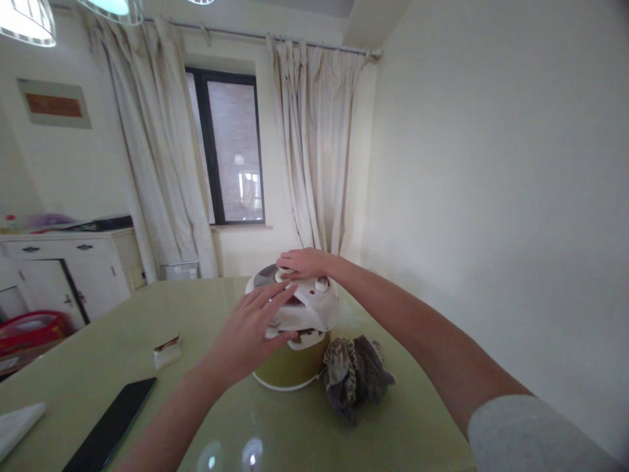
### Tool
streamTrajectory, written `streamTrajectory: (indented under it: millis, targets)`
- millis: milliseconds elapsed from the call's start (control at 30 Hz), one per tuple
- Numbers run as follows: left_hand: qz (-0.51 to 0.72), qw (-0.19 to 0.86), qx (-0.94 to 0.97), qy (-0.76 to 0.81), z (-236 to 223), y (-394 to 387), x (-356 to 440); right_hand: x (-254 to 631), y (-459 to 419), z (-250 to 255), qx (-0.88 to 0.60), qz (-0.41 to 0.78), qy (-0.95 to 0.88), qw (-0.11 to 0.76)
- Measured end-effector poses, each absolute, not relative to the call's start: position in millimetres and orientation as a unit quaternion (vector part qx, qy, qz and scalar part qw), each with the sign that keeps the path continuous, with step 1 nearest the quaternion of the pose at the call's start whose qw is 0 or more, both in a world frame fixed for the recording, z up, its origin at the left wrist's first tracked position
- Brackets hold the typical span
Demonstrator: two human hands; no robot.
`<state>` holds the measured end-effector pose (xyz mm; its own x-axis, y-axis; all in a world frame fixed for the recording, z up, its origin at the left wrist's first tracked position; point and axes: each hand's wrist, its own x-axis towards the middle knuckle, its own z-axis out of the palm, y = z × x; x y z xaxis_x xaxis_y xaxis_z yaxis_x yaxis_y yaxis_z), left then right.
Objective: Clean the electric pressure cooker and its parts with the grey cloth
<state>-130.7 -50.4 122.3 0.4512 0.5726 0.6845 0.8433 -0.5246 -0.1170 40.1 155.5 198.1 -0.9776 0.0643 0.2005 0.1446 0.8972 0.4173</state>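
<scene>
On the table stands a round container (289, 364) with olive-green sides, a white base rim and a white top (319, 308) bearing small knobs and dark red spots. Its exact kind is not clear. My left hand (248, 328) lies over the near left of the top, fingers spread, thumb toward the front edge. At the far side, my right hand (307, 262) bends its fingers and thumb around a white knob (284, 275). Against the container's right side rests a crumpled grey and brown patterned cloth (356, 373).
A black phone (113, 423) and a small white packet (167, 352) lie on the left of the green table (206, 301). A white object (19, 423) sits at the left edge. Beyond are a white cabinet (93, 275), a red basket (37, 331), curtains and a right-hand wall.
</scene>
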Motion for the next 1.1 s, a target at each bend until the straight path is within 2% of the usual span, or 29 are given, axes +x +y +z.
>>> streamTrajectory:
  millis: [133, 267, 467, 867, 1000, 1100]
  targets:
    - [-0.373, 0.181, -0.785, -0.46, 94.6, -45.8, -153.5, 48.8, 167.8, 200.7, 0.013, -0.333, -0.94, 0.079]
    - [-0.39, 0.215, -0.788, -0.425, 69.5, -39.3, -140.2, 56.3, 175.4, 196.1, 0.061, -0.365, -0.926, 0.079]
    - [-0.407, 0.244, -0.779, -0.409, 64.2, -38.7, -111.2, 59.3, 179.0, 182.3, 0.064, -0.339, -0.931, 0.119]
    - [-0.413, 0.255, -0.776, -0.402, 46.4, -30.9, -90.5, 37.9, 180.2, 188.5, 0.105, -0.29, -0.95, 0.048]
    - [-0.43, 0.228, -0.769, -0.415, 44.4, -33.9, -81.1, 34.0, 174.0, 182.5, 0.089, -0.246, -0.961, 0.085]
    - [-0.438, 0.226, -0.755, -0.432, 43.1, -34.7, -73.0, 30.4, 168.9, 179.5, 0.017, -0.176, -0.977, 0.118]
